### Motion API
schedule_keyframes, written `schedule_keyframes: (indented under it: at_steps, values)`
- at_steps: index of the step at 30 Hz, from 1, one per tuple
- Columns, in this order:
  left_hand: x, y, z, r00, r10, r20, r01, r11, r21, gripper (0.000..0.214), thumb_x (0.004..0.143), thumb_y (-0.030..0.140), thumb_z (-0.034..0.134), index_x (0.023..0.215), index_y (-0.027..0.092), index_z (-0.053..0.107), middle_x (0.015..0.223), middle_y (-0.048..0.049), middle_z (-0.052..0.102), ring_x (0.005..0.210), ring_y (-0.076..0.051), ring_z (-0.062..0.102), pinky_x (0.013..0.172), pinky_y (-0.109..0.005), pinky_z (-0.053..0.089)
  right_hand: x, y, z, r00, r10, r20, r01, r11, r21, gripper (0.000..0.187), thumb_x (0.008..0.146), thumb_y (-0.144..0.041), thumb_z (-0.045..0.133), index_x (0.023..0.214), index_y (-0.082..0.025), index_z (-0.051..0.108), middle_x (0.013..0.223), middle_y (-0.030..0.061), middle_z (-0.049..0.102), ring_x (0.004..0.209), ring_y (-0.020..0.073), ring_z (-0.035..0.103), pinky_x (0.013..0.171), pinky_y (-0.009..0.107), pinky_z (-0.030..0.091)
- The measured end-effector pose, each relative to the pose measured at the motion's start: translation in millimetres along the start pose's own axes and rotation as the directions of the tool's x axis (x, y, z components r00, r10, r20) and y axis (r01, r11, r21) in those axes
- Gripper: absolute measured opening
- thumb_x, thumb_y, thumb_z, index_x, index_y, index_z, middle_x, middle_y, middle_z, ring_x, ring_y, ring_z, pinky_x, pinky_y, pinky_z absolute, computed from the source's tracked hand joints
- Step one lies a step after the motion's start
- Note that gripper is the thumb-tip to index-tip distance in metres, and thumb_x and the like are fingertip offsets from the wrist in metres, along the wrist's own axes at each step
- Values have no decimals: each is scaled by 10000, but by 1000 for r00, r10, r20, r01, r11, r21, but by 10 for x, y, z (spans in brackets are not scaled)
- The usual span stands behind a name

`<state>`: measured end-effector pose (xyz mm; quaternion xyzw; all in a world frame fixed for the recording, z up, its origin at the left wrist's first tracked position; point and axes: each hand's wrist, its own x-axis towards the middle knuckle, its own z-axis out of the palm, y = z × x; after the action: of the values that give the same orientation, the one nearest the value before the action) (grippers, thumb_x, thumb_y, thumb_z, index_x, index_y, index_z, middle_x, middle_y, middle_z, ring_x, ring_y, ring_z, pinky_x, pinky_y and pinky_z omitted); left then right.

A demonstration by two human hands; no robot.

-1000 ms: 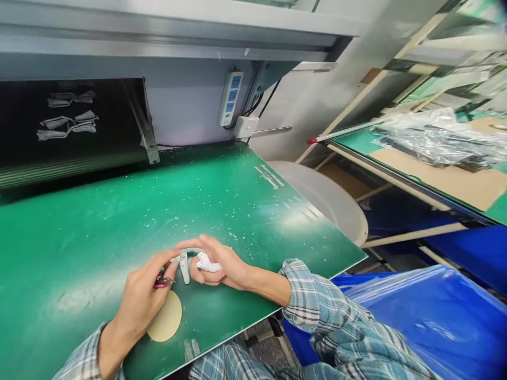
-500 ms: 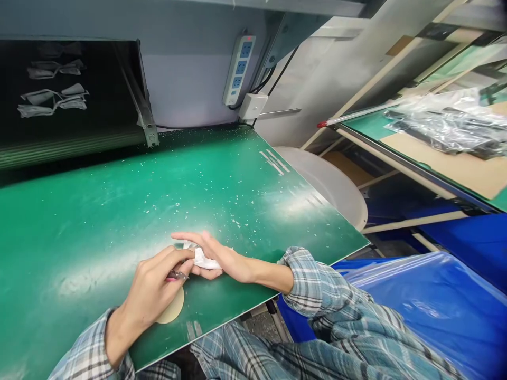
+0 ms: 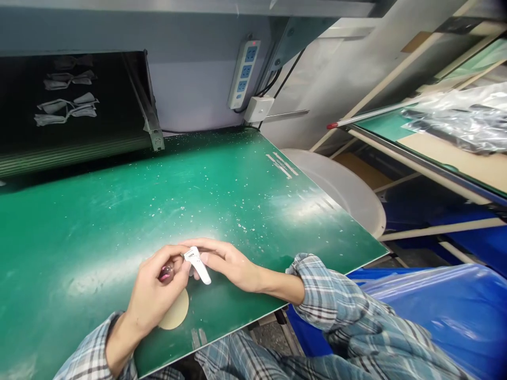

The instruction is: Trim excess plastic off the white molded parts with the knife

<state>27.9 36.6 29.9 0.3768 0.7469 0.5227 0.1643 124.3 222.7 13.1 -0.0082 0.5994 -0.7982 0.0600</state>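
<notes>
Between my two hands is a small white plastic part (image 3: pixel 198 265), one end broader with a slot and the other narrow and rounded. My left hand (image 3: pixel 156 287) pinches its broader end between thumb and fingers. Tucked in the same palm is a small tool with a pink handle (image 3: pixel 167 273), mostly hidden by the fingers. My right hand (image 3: pixel 233 266) is closed on the part from the other side, thumb against it, some fingertips out of sight behind. Below my left hand lies a round beige disc (image 3: pixel 176 312) on the green tabletop (image 3: pixel 119 221).
White scraps are scattered over the tabletop. Behind it, white folded-looking parts (image 3: pixel 67 110) lie on a dark conveyor (image 3: pixel 111 124). A power strip (image 3: pixel 244 74) hangs on the panel. Right of the table are a round pale tub (image 3: pixel 348 190), bagged items (image 3: pixel 467 124) on a shelf and blue plastic (image 3: pixel 447 306).
The white part has turned, so its narrow end now points down toward me. My right hand has shifted its fingers around it. The view has moved slightly.
</notes>
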Motion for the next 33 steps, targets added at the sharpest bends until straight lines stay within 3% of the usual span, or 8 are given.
schedule_keyframes:
  at_steps: [5,9,17,22,33]
  values:
    - [16,-6,-41,990,-138,18,139,980,-144,190,960,330,628,1029,197,746,729,-3,656,653,-141,599,565,-214,453,32,-22,-2,999,19,-28,-15,992,124,472,955,-455,741,1342,-207,636,1173,87,704,908,156,672,845,318,565]
    - [9,-36,-61,982,-183,47,189,960,-204,214,974,364,633,1056,199,744,753,-18,662,779,-177,668,605,-222,476,42,-6,-2,996,78,-53,-65,977,203,460,891,-419,821,1249,-191,643,1152,79,698,853,136,683,778,283,577]
    - [18,-45,-75,987,-161,13,161,976,-146,239,976,387,646,1069,197,757,749,-26,675,776,-182,688,583,-219,486,73,43,-21,994,88,-70,-66,960,272,458,853,-400,870,1195,-181,657,1043,57,700,819,143,703,690,250,570]
    - [19,-20,-89,987,-161,-5,159,978,-132,254,972,405,662,1091,206,766,732,-18,676,738,-173,679,575,-220,486,83,37,-18,992,113,-52,-89,937,339,483,842,-443,877,1196,-177,683,1033,59,719,757,126,689,712,269,570]
    - [42,7,-90,983,-180,-43,174,978,-111,258,940,418,698,1064,207,780,790,-27,755,670,-155,665,555,-224,476,83,34,-14,979,195,53,-197,861,468,470,892,-392,846,1277,-158,711,994,74,757,857,156,747,758,264,578]
